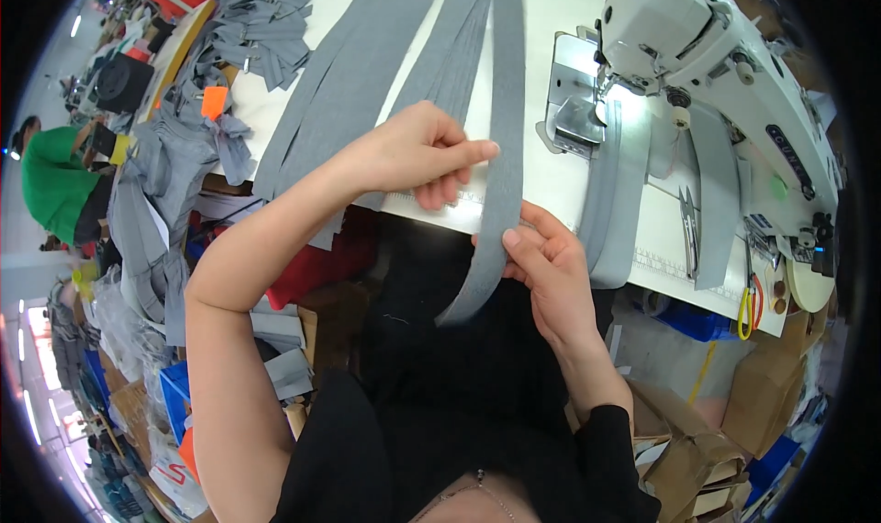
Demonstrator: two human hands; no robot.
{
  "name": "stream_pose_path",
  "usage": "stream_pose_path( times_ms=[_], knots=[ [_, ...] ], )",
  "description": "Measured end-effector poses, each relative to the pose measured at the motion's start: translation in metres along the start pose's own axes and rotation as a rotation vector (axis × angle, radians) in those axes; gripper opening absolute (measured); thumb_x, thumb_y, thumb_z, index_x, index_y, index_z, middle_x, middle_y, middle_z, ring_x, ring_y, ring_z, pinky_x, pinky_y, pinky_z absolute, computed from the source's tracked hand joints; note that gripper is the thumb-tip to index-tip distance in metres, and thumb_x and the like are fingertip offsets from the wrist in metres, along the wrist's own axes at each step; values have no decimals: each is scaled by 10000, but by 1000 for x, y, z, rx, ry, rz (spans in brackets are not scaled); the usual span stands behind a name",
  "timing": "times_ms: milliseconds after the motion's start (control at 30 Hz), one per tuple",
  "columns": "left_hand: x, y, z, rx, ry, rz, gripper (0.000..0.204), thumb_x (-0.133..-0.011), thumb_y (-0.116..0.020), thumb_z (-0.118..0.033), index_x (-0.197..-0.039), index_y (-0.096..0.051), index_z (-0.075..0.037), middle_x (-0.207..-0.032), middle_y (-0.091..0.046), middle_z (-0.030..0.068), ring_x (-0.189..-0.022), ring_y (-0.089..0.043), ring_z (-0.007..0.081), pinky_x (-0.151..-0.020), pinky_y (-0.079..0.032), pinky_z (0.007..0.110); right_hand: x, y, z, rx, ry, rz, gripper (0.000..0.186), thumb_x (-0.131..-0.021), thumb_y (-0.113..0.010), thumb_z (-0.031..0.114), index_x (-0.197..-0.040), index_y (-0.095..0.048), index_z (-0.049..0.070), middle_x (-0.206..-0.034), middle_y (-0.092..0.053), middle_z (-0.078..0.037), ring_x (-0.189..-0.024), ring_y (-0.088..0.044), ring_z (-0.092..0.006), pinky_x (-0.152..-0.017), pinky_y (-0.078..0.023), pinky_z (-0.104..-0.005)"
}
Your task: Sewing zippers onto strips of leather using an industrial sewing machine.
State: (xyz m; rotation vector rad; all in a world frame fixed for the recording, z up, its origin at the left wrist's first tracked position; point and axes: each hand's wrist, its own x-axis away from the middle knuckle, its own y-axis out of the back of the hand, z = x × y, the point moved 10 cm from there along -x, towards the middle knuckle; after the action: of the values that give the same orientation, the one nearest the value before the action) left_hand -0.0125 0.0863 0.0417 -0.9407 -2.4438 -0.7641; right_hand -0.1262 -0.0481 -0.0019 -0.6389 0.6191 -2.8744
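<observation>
A long grey fabric strip (507, 83) runs from the white table top down over its front edge, its lower end curling free above my lap. My right hand (551, 261) grips the strip near the table edge, thumb on top and fingers behind. Higher up, my left hand (427, 156) is closed, thumb and forefinger pinched at the strip's left edge; its other fingers are curled. Left of it lie more grey strips (367, 73), spread in overlapping layers. To the right stands a white sewing machine (697, 37), its lamp lit over the metal plate (574, 92).
Folded grey strips (617, 193) hang over the table edge under the machine. Thread snips (688, 234) and scissors with yellow and red handles (751, 303) lie at the right. Grey bundles (257, 27) pile up far left, and a person in green (60, 179) is beyond. Cardboard boxes (766, 395) stand below right.
</observation>
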Motion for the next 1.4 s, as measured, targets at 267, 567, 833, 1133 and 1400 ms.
stream_pose_path(
  times_ms=[267,567,833,1133,1400],
  knots=[
    [-34,-27,-2,675,-122,-74,431,-1102,-560,-409,-1135,-649,11,-960,-756,130,-783,-752,165,-720,-643,310,51,-1,-34,239,-31,184,202,-1034,-587,12,-1231,-616,-21,-950,-731,4,-830,-594,9,-704,-447,-189],
    [-15,-54,-40,643,-434,-252,269,-1057,-677,-278,-1111,-752,-26,-906,-719,-11,-850,-605,60,-788,-498,272,79,21,89,857,642,-375,241,-919,-752,53,-1151,-696,25,-935,-722,-118,-790,-697,-270,-710,-558,-355],
    [11,-85,-69,927,-499,-90,154,-997,-755,-149,-997,-706,-3,-865,-699,2,-779,-637,46,-630,-532,221,82,24,138,705,999,-576,167,-919,-743,9,-1086,-738,-4,-998,-717,-119,-850,-661,-219,-758,-527,-324],
    [11,-81,-73,818,-578,-163,163,-980,-781,-177,-1027,-748,-25,-904,-726,7,-774,-648,53,-690,-568,242,109,9,143,990,1172,-827,207,-854,-828,53,-1049,-781,2,-964,-723,-100,-857,-654,-263,-767,-531,-353],
    [11,-93,-75,835,-534,-61,169,-989,-769,-182,-1066,-762,-31,-942,-734,12,-856,-676,72,-737,-594,257,99,36,124,512,948,-734,178,-900,-817,55,-1058,-782,-21,-940,-751,-96,-849,-652,-161,-778,-521,-280]
  ],
)
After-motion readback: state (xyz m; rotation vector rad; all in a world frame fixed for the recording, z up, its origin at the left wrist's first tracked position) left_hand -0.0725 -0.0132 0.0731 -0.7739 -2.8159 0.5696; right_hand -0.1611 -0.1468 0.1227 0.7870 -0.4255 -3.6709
